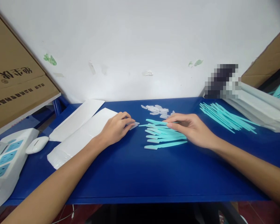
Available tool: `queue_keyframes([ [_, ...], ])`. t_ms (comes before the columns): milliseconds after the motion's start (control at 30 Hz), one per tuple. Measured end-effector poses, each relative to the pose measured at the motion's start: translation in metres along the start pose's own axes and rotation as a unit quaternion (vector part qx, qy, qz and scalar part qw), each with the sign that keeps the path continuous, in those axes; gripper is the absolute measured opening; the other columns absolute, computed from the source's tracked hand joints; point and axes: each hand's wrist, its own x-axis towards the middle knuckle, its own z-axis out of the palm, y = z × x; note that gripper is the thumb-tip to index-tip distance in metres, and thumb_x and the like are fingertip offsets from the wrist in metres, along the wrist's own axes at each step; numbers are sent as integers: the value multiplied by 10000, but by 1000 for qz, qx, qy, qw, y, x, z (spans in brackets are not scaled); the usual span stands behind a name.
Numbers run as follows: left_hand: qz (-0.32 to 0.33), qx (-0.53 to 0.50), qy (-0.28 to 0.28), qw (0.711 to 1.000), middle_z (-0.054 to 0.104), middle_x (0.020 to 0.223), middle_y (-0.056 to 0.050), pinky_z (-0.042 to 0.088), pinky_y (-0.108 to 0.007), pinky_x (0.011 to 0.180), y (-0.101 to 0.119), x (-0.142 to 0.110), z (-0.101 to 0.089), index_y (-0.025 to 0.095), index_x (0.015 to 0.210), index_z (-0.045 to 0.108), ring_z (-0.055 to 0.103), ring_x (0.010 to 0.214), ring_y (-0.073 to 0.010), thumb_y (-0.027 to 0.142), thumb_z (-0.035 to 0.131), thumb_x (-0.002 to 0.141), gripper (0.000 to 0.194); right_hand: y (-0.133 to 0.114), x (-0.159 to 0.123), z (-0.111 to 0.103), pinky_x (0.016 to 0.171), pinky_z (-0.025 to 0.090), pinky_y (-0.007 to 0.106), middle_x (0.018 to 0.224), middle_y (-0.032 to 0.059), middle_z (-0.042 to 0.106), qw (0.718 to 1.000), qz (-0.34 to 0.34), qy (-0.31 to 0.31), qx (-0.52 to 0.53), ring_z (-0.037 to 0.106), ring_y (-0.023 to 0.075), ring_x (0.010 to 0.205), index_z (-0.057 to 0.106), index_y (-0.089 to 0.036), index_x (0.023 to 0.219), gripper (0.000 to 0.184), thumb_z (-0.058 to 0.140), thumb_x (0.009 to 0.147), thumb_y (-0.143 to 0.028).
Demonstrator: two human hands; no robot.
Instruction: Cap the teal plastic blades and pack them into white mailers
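Note:
My left hand (116, 127) rests on the blue table (135, 174), fingers curled and pinched on a small clear plastic cap (134, 125). My right hand (191, 129) lies on a row of teal razor sticks (163, 137) with capped ends, its fingertips closed on the top stick. A small heap of clear caps (157, 110) lies just behind, between the two hands. A second, fanned pile of teal sticks (226, 119) without caps lies to the right.
White packets (79, 130) lie at the left under my left wrist. A white mouse (36, 144) and a white device with blue labels (4, 158) sit at the far left. Cardboard boxes (16, 77) stand left and right; stacked white sheets (261, 109) at right.

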Motion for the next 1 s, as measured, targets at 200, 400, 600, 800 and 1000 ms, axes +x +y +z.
queue_keyframes([
  [200,9,-19,-19,1000,708,1095,-85,512,-371,854,-3,0,-10,200,1057,723,640,964,-225,368,510,1041,272,4,2,1,770,569,393,884,80,783,998,40,30,36,701,246,830,838,-231,873,333,831,744,-538],
  [400,-4,-37,-68,997,739,1065,-85,505,-371,820,3,0,-5,196,1086,726,657,971,-244,343,540,1021,245,8,2,1,709,566,379,842,62,780,998,46,38,26,695,219,742,838,-228,922,286,801,794,-481],
  [600,-37,-158,-119,979,739,968,-59,516,-328,749,13,2,-14,212,1035,760,679,843,-203,272,623,957,169,5,1,-1,818,570,400,975,75,806,999,53,8,6,729,269,927,843,-237,941,287,768,831,-492],
  [800,-35,-174,-162,971,713,1038,-77,540,-315,763,14,1,-22,204,1025,784,695,882,-201,247,575,980,218,3,0,-2,577,523,314,814,61,769,998,52,-25,7,605,141,572,835,-199,974,361,732,852,-522],
  [1000,-19,-165,-121,979,756,1035,-66,525,-334,804,9,2,-21,210,1019,787,692,914,-212,254,584,985,210,5,0,-1,565,522,307,910,71,788,998,56,-18,-14,628,162,646,846,-224,994,310,734,857,-478],
])
